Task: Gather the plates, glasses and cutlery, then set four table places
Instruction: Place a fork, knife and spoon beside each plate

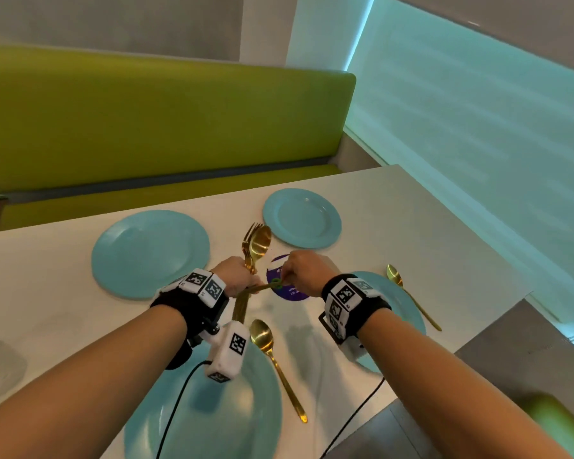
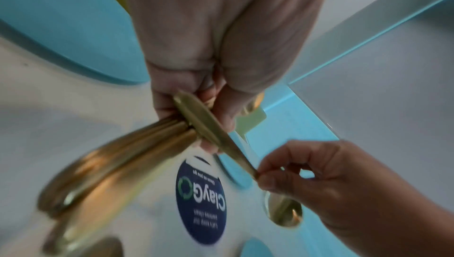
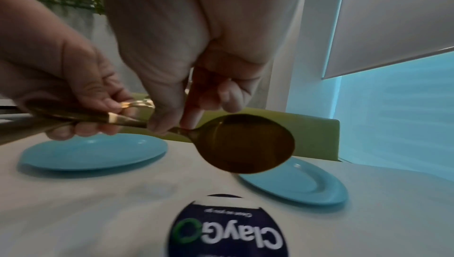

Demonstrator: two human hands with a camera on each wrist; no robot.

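While the left hand (image 1: 235,275) fists the gold cutlery bundle (image 1: 255,245) over mid-surface (image 1: 63,309) and the right hand (image 1: 304,271) pinches one spoon (image 3: 245,142) by its neck, a snagged pull could spill the bundle (handles look loosely stacked) onto the plates (image 1: 150,253).

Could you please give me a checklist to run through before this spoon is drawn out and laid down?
1. Left hand grips the cutlery bundle: ok.
2. Right hand pinches one spoon at its neck: ok.
3. Spoon free of the bundle: not ok, its handle end lies within the left hand's fingers.
4. Far left plate and far right plate each have a spoon: not ok, none beside either.
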